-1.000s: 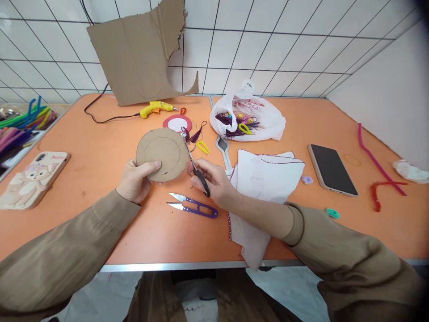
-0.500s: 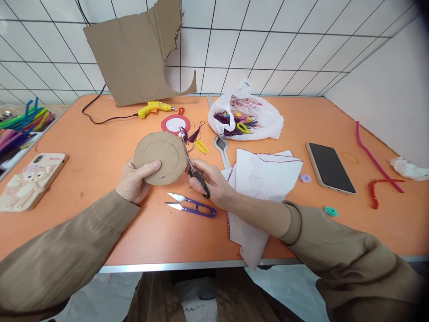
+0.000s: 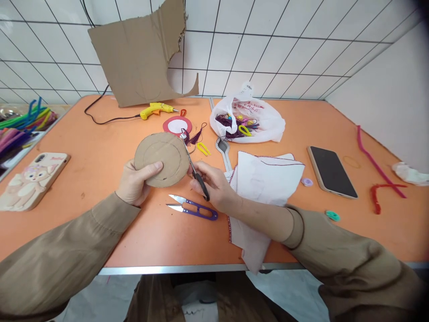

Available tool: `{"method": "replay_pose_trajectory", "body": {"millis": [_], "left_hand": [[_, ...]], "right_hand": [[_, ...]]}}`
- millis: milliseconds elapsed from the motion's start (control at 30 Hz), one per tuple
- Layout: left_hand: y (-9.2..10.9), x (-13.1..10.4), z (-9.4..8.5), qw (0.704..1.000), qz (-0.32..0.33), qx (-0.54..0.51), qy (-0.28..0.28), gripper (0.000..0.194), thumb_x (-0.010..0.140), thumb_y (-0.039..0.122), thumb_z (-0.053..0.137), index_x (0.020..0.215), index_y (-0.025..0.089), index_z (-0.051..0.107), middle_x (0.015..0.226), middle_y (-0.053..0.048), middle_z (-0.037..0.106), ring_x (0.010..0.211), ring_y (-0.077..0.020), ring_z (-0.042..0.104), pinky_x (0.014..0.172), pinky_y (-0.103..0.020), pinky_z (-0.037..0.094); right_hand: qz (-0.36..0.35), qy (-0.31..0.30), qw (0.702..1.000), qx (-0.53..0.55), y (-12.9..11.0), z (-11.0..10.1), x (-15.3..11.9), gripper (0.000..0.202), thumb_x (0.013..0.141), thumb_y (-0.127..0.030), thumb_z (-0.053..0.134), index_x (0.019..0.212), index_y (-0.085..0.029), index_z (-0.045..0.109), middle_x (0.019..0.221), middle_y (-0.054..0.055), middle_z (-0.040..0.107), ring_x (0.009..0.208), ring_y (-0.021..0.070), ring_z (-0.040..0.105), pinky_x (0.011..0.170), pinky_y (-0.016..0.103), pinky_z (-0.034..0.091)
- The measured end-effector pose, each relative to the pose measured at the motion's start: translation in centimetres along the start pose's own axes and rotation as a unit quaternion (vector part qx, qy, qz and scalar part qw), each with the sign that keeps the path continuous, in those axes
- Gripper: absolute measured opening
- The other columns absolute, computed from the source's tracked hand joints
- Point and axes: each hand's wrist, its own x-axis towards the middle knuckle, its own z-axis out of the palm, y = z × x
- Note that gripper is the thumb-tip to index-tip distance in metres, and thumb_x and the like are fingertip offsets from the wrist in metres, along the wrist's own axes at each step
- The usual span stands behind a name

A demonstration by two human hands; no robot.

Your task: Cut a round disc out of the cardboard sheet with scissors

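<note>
The left hand still pinches the cardboard disc, slightly lower than before; the right hand keeps holding black-handled scissors at its edge.

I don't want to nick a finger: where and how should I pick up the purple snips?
Probably best by the purple handle, pinched across its long sides, coming from above and the right: the snips lie flat, handle rightward, their bare blades spread and pointing left.
</note>
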Motion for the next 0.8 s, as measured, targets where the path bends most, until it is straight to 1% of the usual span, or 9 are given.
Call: {"method": "replay_pose_trajectory", "body": {"millis": [133, 233, 333, 467, 633, 800], "left_hand": [[0.02, 0.1, -0.16, 1.0, 0.002, 0.004, 0.006, 0.029, 0.055, 0.024, 0.088, 0.081, 0.014, 0.078, 0.089, -0.011, 0.078, 0.089, -0.0328, 0.073, 0.073, -0.037, 0.062], [0.04, 0.09, -0.19, 1.0, -0.002, -0.004, 0.005, 0.033, 0.054, 0.024, 0.088, 0.084, 0.014, 0.078, 0.089, -0.011, 0.078, 0.09, -0.0333, 0.073, 0.074, -0.038, 0.062], [0.04, 0.03, -0.14, 1.0, -0.004, -0.015, 0.002, 0.038, 0.054, 0.022, 0.088, 0.091, 0.015, 0.078, 0.09, -0.011, 0.078, 0.092, -0.0338, 0.072, 0.077, -0.04, 0.062], [0.02, 0.02, -0.02, 1.0, -0.01, -0.021, 0.001, 0.043, 0.055, 0.022, 0.087, 0.096, 0.015, 0.077, 0.091, -0.011, 0.078, 0.095, -0.0339, 0.072, 0.079, -0.04, 0.062], [-0.09, 0.11, 0.02, 1.0, -0.013, -0.023, 0.0, 0.048, 0.055, 0.022, 0.087, 0.101, 0.016, 0.075, 0.092, -0.011, 0.078, 0.096, -0.0349, 0.071, 0.079, -0.041, 0.061], [-0.23, 0.24, -0.13, 0.999, 0.003, -0.038, -0.002, 0.052, 0.057, 0.022, 0.086, 0.107, 0.019, 0.074, 0.09, -0.008, 0.078, 0.096, -0.0327, 0.072, 0.079, -0.039, 0.061]], "right_hand": [[0.008, 0.002, 1.0, 0.001, 0.08, 0.03, -0.03, 0.015, 0.079, -0.032, 0.057, 0.082, -0.02, 0.048, 0.06, -0.007, 0.033, 0.054, 0.0088, 0.031, 0.053, 0.025, 0.026], [0.012, 0.0, 1.0, 0.001, 0.22, -0.02, -0.04, 0.015, 0.079, -0.032, 0.057, 0.084, -0.019, 0.05, 0.061, -0.007, 0.035, 0.054, 0.0091, 0.033, 0.054, 0.025, 0.029], [0.005, -0.017, 1.0, 0.014, 0.33, -0.09, 0.01, 0.017, 0.079, -0.033, 0.057, 0.088, -0.02, 0.051, 0.064, -0.005, 0.04, 0.058, 0.0104, 0.037, 0.055, 0.026, 0.032], [-0.004, -0.035, 0.999, 0.035, 0.41, -0.21, 0.11, 0.021, 0.08, -0.039, 0.055, 0.088, -0.02, 0.049, 0.069, -0.001, 0.047, 0.064, 0.013, 0.045, 0.056, 0.027, 0.034], [-0.007, -0.038, 0.998, 0.042, 0.51, -0.33, 0.14, 0.025, 0.081, -0.042, 0.057, 0.089, -0.02, 0.049, 0.069, 0.0, 0.049, 0.068, 0.0152, 0.049, 0.056, 0.028, 0.036], [-0.001, -0.043, 0.998, 0.051, 0.62, -0.33, 0.02, 0.027, 0.08, -0.042, 0.055, 0.094, -0.02, 0.049, 0.071, 0.0, 0.05, 0.071, 0.0162, 0.051, 0.061, 0.03, 0.04]]}}
